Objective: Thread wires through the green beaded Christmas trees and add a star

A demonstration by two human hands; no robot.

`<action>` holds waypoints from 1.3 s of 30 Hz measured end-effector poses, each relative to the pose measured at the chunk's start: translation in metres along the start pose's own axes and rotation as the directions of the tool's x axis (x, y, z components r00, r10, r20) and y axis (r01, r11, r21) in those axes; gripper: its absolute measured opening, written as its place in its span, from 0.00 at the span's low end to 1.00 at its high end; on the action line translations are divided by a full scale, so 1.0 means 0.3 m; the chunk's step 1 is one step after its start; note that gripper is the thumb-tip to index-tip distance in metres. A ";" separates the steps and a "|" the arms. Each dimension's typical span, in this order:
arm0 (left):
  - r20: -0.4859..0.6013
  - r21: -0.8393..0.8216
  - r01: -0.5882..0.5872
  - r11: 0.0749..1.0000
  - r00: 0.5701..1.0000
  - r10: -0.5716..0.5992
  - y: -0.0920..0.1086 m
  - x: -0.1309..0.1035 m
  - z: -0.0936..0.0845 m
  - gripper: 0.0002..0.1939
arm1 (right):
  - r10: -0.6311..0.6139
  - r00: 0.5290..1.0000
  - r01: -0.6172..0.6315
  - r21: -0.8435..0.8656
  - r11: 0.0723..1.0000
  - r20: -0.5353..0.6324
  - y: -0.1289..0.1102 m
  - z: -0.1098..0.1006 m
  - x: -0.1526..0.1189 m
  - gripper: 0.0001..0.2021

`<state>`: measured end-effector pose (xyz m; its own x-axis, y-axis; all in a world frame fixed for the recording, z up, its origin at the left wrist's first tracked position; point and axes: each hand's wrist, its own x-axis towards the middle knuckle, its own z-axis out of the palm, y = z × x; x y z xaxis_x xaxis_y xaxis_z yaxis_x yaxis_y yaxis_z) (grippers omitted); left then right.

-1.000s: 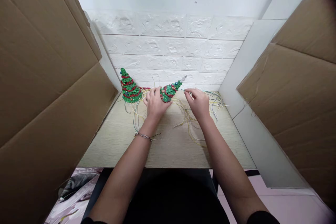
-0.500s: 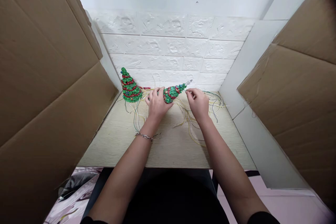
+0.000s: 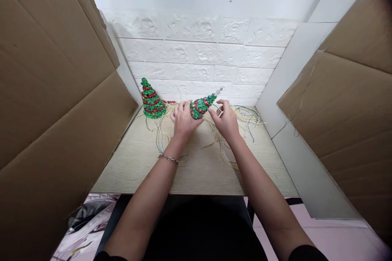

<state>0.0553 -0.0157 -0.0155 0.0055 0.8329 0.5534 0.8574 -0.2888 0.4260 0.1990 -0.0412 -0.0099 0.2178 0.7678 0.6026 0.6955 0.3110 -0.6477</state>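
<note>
My left hand (image 3: 184, 120) is closed around the wide lower end of a small beaded Christmas tree (image 3: 200, 107). The tree is green with red garland and is tilted over to the right, its clear pointed tip (image 3: 219, 91) aimed up and away from me. Beside its narrow upper part is my right hand (image 3: 227, 120), thumb and forefinger spread apart. A thin green strand (image 3: 217, 108) runs from the tree toward those fingers, and none of them visibly grips it. A second beaded tree (image 3: 153, 102) stands upright at the left.
Loose yellow and white cords (image 3: 219, 136) lie across the wooden table (image 3: 131, 171), with a looped bundle of cords (image 3: 249, 115) at the back right. Cardboard panels (image 3: 55, 89) flank both sides, and a white brick-patterned wall (image 3: 199, 53) closes off the back.
My right hand has moved left, closer to the tree, and its pinched thumb and forefinger have parted. The held tree's tip points slightly more upward. My left hand keeps its hold.
</note>
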 end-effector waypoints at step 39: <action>-0.107 -0.018 0.070 0.997 0.992 -0.072 -0.026 0.024 -0.032 0.36 | -0.260 0.965 0.259 -0.026 0.965 -0.025 0.039 0.006 0.015 0.09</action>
<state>0.0438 -0.0120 -0.0080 -0.1113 0.7962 0.5948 0.8461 -0.2380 0.4770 0.2070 -0.0332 -0.0156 0.0466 0.6460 0.7619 0.7460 0.4847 -0.4566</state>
